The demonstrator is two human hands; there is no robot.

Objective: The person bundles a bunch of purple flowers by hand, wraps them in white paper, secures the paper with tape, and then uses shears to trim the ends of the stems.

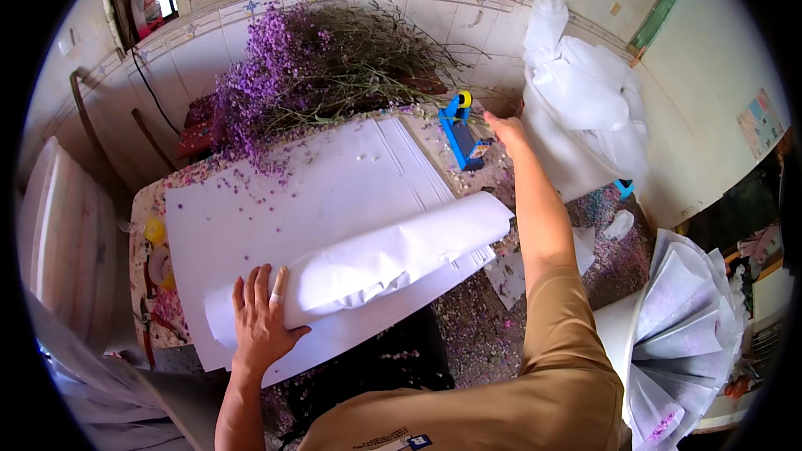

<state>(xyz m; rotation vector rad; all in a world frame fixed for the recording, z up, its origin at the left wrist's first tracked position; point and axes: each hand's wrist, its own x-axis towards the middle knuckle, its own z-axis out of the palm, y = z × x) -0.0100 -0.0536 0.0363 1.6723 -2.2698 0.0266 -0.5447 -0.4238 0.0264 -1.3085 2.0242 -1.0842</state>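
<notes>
My left hand lies with its fingers stretched on a rolled sheet of white paper, near the roll's left end. One of its fingers has a pale wrap around it. The roll rests aslant on a stack of flat white paper sheets. At the far right of the table my right hand is reached out just right of a blue tape dispenser with a yellow roll. Its fingers look pinched together near thin stem ends; what is between them is too small to make out.
Purple dried flowers with long green stems lie along the table's back. A white bin stuffed with white wrapping stands at the right. Paper-wrapped bundles stand at the lower right. Pliers lie at the left edge. Petals litter the floor.
</notes>
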